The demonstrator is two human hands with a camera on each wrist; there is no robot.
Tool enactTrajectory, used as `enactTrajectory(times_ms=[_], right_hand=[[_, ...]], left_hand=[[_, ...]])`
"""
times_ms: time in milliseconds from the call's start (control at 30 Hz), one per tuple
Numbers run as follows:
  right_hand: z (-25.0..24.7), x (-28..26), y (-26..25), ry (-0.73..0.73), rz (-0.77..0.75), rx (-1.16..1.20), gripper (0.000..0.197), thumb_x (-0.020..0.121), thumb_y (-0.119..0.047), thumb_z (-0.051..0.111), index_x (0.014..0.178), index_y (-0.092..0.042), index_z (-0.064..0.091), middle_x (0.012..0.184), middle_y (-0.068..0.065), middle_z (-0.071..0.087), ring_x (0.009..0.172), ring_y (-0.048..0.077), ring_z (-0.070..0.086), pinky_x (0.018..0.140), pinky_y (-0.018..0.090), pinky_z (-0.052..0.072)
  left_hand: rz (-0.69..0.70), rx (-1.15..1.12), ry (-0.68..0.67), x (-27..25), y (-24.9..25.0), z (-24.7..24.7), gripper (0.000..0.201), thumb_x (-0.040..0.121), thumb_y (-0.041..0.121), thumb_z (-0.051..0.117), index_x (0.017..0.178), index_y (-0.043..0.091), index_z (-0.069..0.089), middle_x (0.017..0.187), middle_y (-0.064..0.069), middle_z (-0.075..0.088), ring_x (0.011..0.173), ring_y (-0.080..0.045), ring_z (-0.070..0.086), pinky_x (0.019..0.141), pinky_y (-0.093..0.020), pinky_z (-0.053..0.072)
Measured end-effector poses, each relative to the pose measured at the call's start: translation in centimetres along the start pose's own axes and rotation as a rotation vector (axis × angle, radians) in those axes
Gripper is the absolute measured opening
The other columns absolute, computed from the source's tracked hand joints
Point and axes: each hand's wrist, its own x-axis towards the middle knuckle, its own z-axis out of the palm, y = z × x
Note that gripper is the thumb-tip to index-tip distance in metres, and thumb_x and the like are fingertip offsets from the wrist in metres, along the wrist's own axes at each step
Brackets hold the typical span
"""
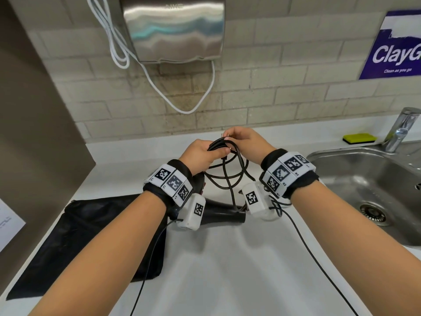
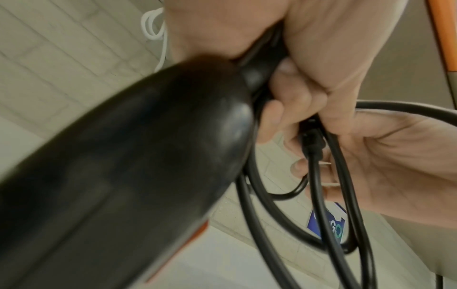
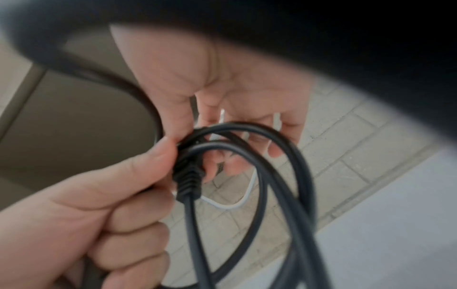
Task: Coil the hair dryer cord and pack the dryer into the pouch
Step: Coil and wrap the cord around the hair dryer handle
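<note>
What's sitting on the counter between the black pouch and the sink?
In the head view, the hair dryer lies between the pouch and the sink, its cord looping up to both hands; beyond that the counter is bare.

The pouch [image 1: 91, 238] lies left on the counter [image 1: 216, 270], the sink [image 1: 364, 179] right, the dryer [image 1: 221, 213] between.
</note>
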Motion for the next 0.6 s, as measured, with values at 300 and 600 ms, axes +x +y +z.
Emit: enactTrajectory(times_ms=[300, 600], right_hand=[[-0.8, 0.2, 0.7, 0.085, 0.007, -0.083, 0.016, 0.087, -0.006, 0.059, 0.077, -0.019, 0.059, 0.076, -0.004, 0.059, 0.065, 0.009, 0.056, 0.073, 0.024, 0.049], [-0.1, 0.0, 1.0, 0.286, -0.05, -0.136, 0.038, 0.091, -0.025, 0.055, 0.058, -0.007, 0.048, 0.054, 0.003, 0.05, 0.042, -0.001, 0.045, 0.054, 0.013, 0.04]], left_hand=[[-0.006, -0.003, 0.009, 0.4, -0.4, -0.4, 0.027, 0.088, 0.023, 0.064, 0.061, 0.02, 0.059, 0.037, 0.011, 0.033, 0.039, -0.011, 0.029, 0.048, -0.028, 0.024], [-0.009, 0.002, 0.004, 0.8, -0.6, -0.5, 0.033, 0.088, 0.022, 0.064, 0.057, 0.016, 0.053, 0.04, 0.006, 0.031, 0.038, -0.012, 0.027, 0.045, -0.026, 0.024]])
